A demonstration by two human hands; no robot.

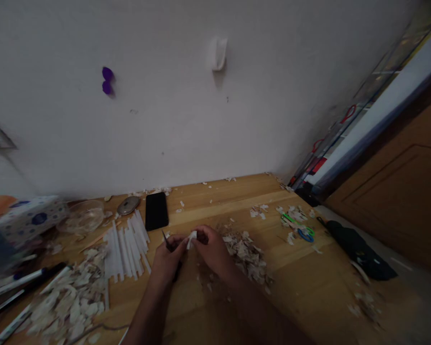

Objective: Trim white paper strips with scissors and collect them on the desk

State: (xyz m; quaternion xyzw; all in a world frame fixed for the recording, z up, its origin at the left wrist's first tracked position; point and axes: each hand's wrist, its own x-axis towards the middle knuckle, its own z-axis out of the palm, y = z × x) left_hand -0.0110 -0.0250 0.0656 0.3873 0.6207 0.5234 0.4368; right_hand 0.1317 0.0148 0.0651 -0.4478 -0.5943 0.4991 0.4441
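Note:
My left hand (167, 258) and my right hand (213, 250) meet over the wooden table, fingertips almost together. Between them both hands pinch a small whitish flake (191, 239). A thin dark tool (167, 242) also lies in my left hand, its pointed end sticking up past the fingers; its kind does not show. Beside my right hand spreads a heap of pale dry flakes (249, 258). Left of my left hand lie rows of white translucent strips (125, 249), and behind them a black phone (156, 211).
A larger flake pile (72, 306) covers the left front, near several pens (25, 280). Behind stand a clear bowl (84, 218), an oval metallic object (128, 205) and a dotted box (32, 218). Green-and-blue scissors (303, 232) lie right. A dark pouch (359, 249) sits at the table's right edge.

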